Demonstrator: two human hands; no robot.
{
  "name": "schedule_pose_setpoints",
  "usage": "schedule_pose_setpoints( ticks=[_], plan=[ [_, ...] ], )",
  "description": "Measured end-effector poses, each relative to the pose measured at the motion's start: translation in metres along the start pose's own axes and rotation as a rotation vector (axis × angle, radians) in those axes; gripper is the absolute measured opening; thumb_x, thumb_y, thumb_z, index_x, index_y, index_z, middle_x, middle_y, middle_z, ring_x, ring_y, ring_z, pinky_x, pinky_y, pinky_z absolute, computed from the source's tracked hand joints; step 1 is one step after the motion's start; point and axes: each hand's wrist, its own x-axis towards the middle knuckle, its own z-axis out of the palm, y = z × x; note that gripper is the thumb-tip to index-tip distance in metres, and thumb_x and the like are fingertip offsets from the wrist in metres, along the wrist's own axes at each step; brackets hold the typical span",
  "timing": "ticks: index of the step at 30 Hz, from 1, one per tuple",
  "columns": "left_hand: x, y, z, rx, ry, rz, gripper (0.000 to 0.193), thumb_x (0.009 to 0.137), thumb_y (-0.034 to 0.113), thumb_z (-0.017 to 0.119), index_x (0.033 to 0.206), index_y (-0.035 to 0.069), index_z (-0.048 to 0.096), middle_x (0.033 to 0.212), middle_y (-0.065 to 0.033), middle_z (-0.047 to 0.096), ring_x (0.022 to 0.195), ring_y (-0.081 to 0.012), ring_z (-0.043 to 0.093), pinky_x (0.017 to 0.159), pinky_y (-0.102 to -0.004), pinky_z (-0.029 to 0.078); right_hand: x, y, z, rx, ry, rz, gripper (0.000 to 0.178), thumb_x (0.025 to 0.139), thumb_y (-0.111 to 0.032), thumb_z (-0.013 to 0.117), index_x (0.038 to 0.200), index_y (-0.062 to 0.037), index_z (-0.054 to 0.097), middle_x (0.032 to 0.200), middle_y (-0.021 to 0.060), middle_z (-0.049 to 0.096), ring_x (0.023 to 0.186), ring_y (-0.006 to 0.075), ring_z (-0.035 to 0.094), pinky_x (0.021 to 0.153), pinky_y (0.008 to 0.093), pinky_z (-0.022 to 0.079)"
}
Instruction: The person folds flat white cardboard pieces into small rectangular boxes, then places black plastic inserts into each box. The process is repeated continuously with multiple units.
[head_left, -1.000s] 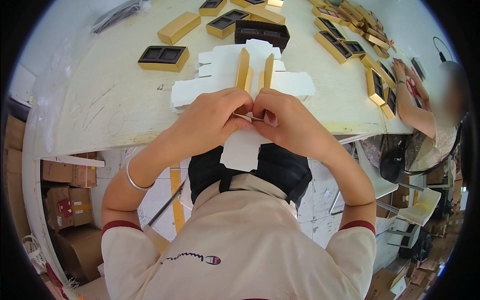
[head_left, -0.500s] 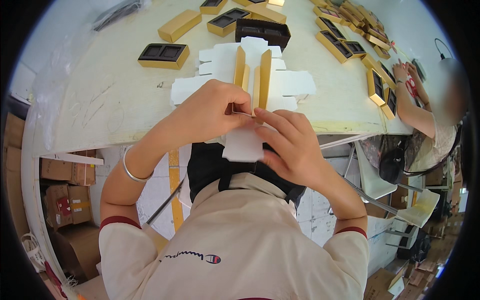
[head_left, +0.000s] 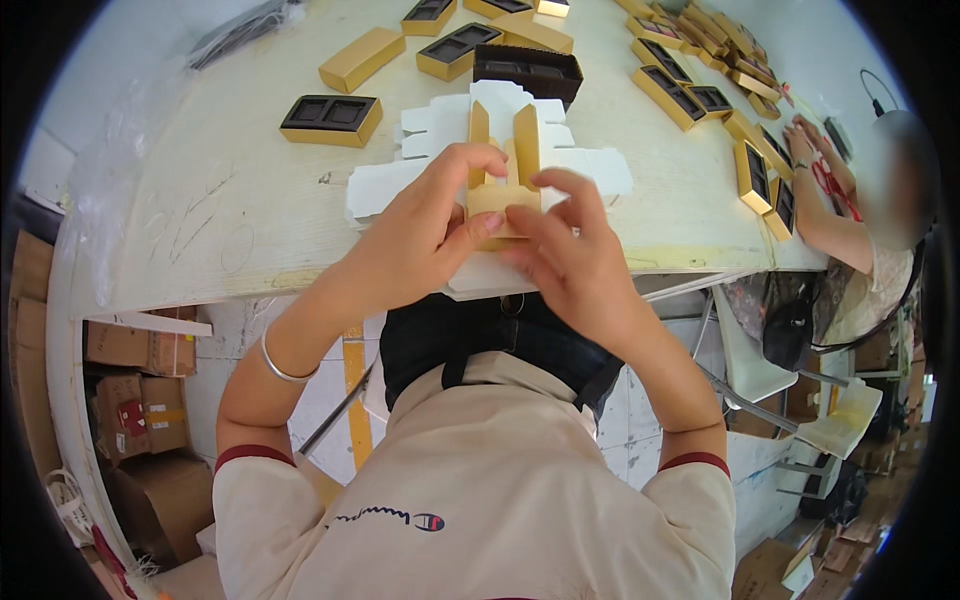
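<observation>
A part-folded gold carton (head_left: 504,199) stands in front of me at the table's near edge, its two long sides upright and its near end raised. My left hand (head_left: 425,220) grips that near end, thumb pressed on the gold panel and index finger curled above it. From the other side my right hand (head_left: 575,255) holds the same end, fingertips on the panel and index finger bent over the corner. Beneath the carton lie flat white carton blanks (head_left: 588,168), spreading out on both sides. A white flap hangs below my hands, partly covered by them.
Beyond the blanks sits a dark brown tray (head_left: 528,76). Gold boxes with dark two-well inserts (head_left: 332,118) and a closed gold box (head_left: 362,60) stand on the table (head_left: 240,200). More gold boxes (head_left: 752,172) line the right, near another person (head_left: 835,200). Cardboard cartons (head_left: 140,410) fill the lower left.
The carton's near end has come up, showing its gold face instead of white. My left hand has shifted slightly toward the carton, and my right index finger has lifted from the fold.
</observation>
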Motion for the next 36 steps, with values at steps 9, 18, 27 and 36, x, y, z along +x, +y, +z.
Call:
schedule_pose_setpoints(
  ticks=[9,18,27,36],
  plan=[
    [-0.012,-0.003,0.012,0.443,0.026,0.105,0.007,0.083,0.006,0.063,0.086,0.001,0.058,0.088,-0.0113,0.059,0.074,-0.0314,0.059,0.060,-0.0378,0.047,0.006,0.003,-0.004,-0.114,-0.216,-0.049,0.018,0.069,0.002,0.064,0.087,-0.0025,0.060,0.089,0.0083,0.055,0.075,0.0278,0.054,0.066,0.0373,0.043],
    [0.009,0.012,-0.033,0.576,-0.176,0.279,0.013,0.075,0.010,0.071,0.082,0.004,0.061,0.099,-0.0073,0.063,0.088,-0.0278,0.056,0.076,-0.0379,0.044,0.036,0.051,-0.051,-0.183,-0.317,-0.155,0.025,0.070,0.000,0.070,0.094,-0.0047,0.064,0.103,0.0096,0.061,0.086,0.0262,0.055,0.076,0.0345,0.042],
    [-0.018,0.048,-0.015,1.041,0.122,0.315,0.050,0.065,0.025,0.079,0.112,0.011,0.065,0.126,-0.0070,0.055,0.090,-0.0258,0.051,0.079,-0.0351,0.042,0.034,0.027,-0.047,-0.756,-0.124,-0.399,0.012,0.063,-0.010,0.061,0.069,-0.0085,0.051,0.068,0.0029,0.047,0.073,0.0183,0.048,0.066,0.0296,0.036],
    [0.001,0.016,-0.007,0.971,0.124,0.376,0.017,0.075,0.006,0.064,0.092,0.006,0.061,0.086,-0.0051,0.058,0.074,-0.0239,0.056,0.063,-0.0343,0.043,0.038,-0.008,-0.044,-0.476,-0.351,-0.322,0.020,0.070,-0.013,0.069,0.085,-0.0052,0.058,0.079,0.0032,0.053,0.075,0.0202,0.051,0.070,0.0322,0.037]
  ],
)
